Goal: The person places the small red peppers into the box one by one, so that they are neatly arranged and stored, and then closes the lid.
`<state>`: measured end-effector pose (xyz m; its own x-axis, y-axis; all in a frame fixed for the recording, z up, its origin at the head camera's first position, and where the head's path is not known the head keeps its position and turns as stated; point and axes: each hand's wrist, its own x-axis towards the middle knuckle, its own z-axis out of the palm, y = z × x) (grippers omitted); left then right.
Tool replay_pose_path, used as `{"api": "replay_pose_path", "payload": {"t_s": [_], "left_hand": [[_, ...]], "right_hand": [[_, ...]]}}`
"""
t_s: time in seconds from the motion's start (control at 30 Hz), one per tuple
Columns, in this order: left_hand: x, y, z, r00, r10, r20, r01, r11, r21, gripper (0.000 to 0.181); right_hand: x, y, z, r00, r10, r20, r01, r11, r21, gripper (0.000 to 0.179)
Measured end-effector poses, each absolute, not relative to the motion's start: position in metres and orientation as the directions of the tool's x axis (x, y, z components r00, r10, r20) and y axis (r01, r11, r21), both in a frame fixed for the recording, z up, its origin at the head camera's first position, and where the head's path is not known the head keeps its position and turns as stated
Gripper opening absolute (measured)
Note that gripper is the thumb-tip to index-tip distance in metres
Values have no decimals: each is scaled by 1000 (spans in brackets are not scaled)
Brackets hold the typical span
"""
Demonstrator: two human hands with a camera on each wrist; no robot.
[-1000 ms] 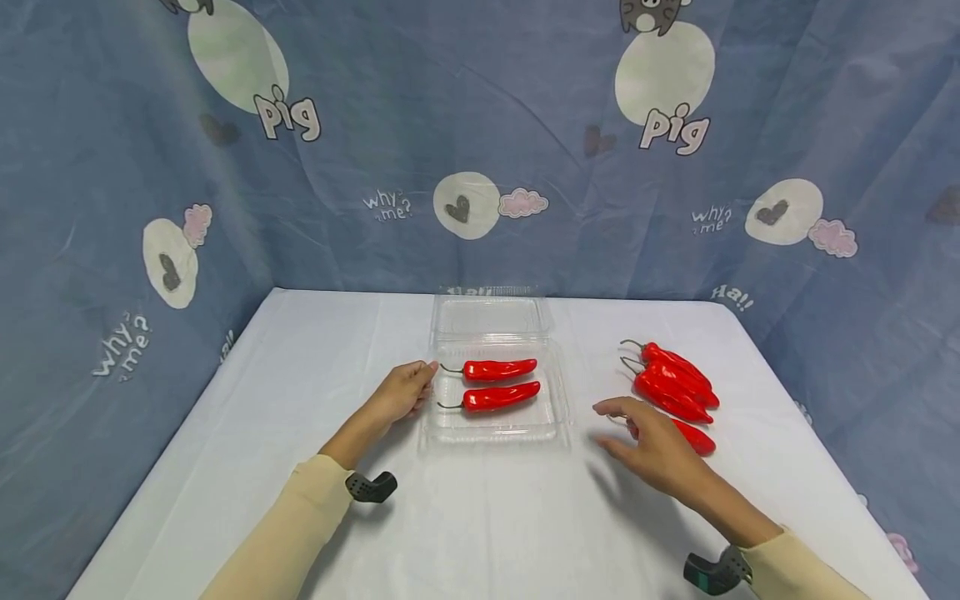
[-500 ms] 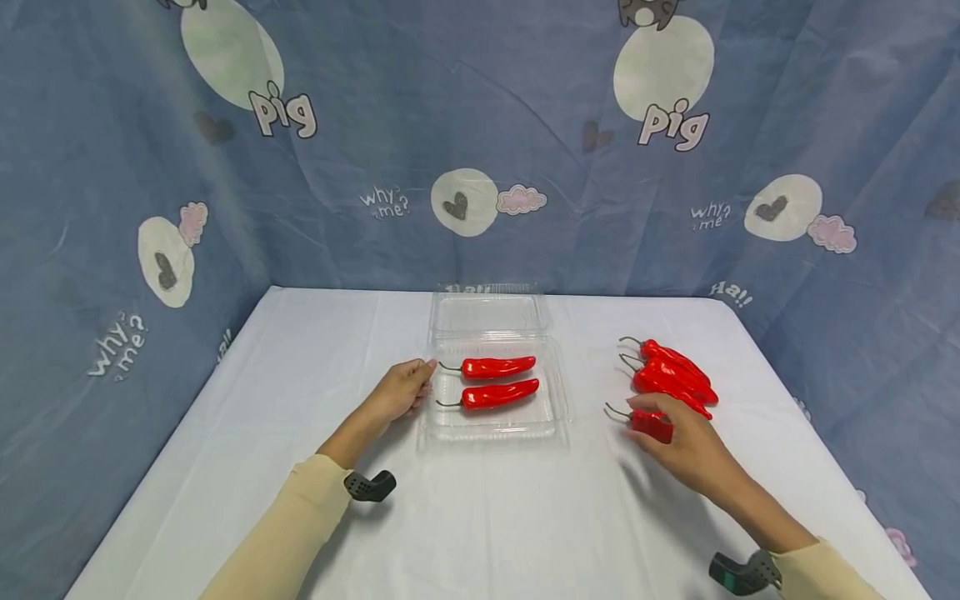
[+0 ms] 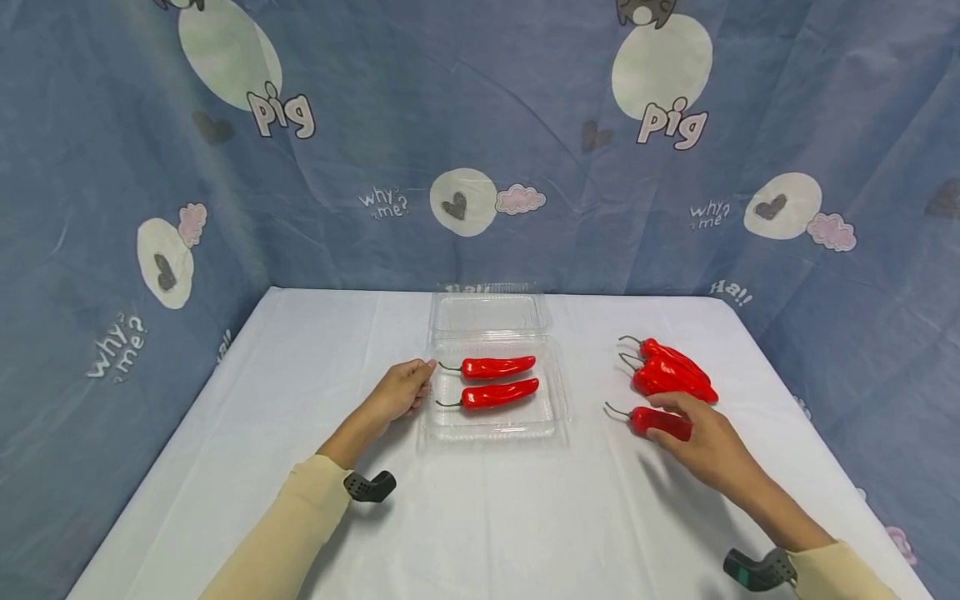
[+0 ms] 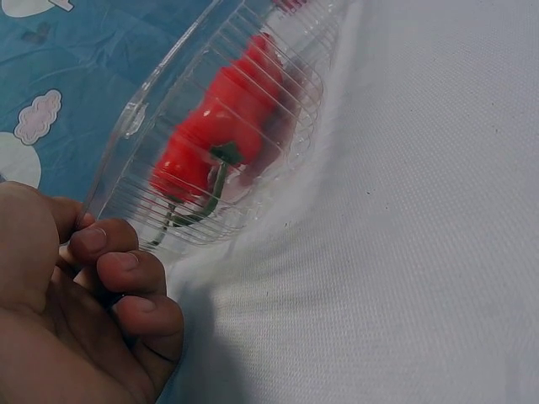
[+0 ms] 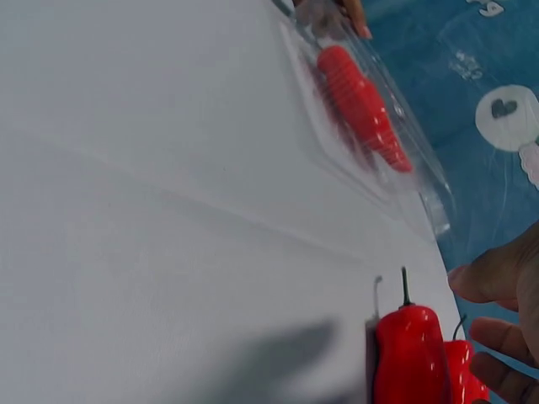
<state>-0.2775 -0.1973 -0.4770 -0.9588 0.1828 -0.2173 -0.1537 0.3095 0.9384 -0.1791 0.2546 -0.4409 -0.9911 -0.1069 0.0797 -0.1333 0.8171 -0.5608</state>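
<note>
My left hand (image 3: 397, 392) pinches the left rim of a clear plastic clamshell box (image 3: 468, 423); the left wrist view shows its thumb and forefinger on the rim, the other fingers curled. Two red chili peppers, one at the back (image 3: 498, 367) and one in front (image 3: 500, 394), lie side by side in the box, stems to the left. On the right, my right hand (image 3: 708, 437) hovers over the rear half of a red chili pepper (image 3: 645, 420) on the table. Its thumb and fingers are spread apart; in the right wrist view they appear off the pepper (image 5: 411, 353).
Several more red chili peppers (image 3: 667, 371) lie heaped just behind the right hand. The box's lid (image 3: 489, 315) is folded back towards the rear table edge. A white cloth covers the table (image 3: 495, 517), and a blue printed curtain (image 3: 337, 242) hangs behind and at both sides.
My right hand has moved rightwards, from beside the nearest pepper's stem to over its rear half. The left hand keeps its grip on the box, which stays in place.
</note>
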Motion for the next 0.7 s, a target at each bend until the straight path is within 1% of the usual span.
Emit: {"api": "replay_pose_path", "payload": {"t_s": [0.43, 0.7], "left_hand": [[-277, -197, -476, -960, 187, -207, -137, 330, 934, 46], [-275, -196, -475, -958, 184, -218, -155, 309, 938, 44]], "right_hand": [[-181, 271, -447, -993, -104, 50, -115, 837, -535, 56], [-183, 277, -454, -995, -94, 17, -89, 850, -519, 59]]}}
